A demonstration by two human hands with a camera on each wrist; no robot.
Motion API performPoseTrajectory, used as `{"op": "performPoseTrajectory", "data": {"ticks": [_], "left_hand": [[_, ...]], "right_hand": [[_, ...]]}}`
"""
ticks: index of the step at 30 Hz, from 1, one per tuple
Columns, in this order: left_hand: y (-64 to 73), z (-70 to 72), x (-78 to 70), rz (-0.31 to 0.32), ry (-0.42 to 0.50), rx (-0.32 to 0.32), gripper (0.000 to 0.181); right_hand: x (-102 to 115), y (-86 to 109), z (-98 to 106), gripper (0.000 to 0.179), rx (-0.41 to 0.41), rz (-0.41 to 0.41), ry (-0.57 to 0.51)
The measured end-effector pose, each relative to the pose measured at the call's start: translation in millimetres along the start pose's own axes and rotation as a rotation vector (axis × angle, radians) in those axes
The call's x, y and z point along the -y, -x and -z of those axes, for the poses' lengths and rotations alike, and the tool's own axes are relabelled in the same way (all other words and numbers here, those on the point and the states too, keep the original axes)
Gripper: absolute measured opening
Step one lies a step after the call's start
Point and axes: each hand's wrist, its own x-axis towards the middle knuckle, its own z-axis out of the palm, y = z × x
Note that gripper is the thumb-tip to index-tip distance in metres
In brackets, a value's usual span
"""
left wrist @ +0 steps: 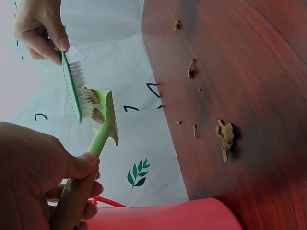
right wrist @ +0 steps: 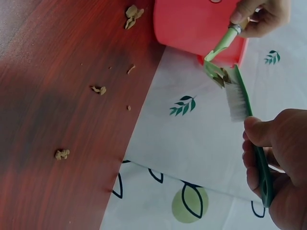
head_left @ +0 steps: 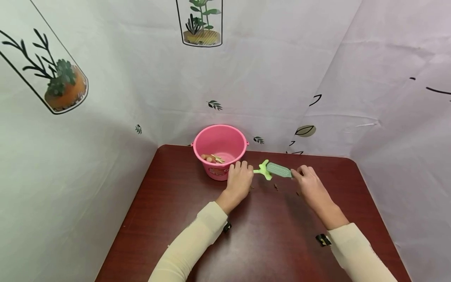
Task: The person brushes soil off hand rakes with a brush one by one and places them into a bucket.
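My left hand (head_left: 239, 180) grips the wooden handle of a small garden rake (left wrist: 100, 139) with a light-green pronged head. Tan, clay-like dirt (left wrist: 97, 115) clings between its prongs. My right hand (right wrist: 283, 153) holds a green scrub brush (right wrist: 243, 93) by its dark green handle, thumb along it. The brush's white bristles (left wrist: 80, 86) press against the rake's dirty head. Both tools are up above the far part of the table, just right of a pink bucket (head_left: 220, 172).
Wooden-handled tools (head_left: 210, 158) lie inside the pink bucket. Several tan crumbs, among them a larger clump (left wrist: 225, 139), are scattered on the dark red-brown table (head_left: 267, 243). A white, plant-printed sheet (head_left: 253, 86) rises behind the table's far edge.
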Motion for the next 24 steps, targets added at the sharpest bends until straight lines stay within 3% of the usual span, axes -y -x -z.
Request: {"op": "performPoseTrajectory", "data": {"ticks": [10,17,24], "left_hand": [[2.5,-3.9,3.7,-0.005,-0.002,-0.003,0.01],[3.5,-4.8,8.4,0.015,0.007,-0.018,0.012],[3.3,-5.0,10.0,0.008,0.013,-0.012,0.011]], "right_hand": [[-3.8,4.3,-1.5,0.036,-0.03,0.008,-0.01],[-20.0,14.7,3.3,0.034,-0.038,-0.052,0.001],[-22.3,10.3,5.4,0.032,-0.148,-0.025,-0.038]]}}
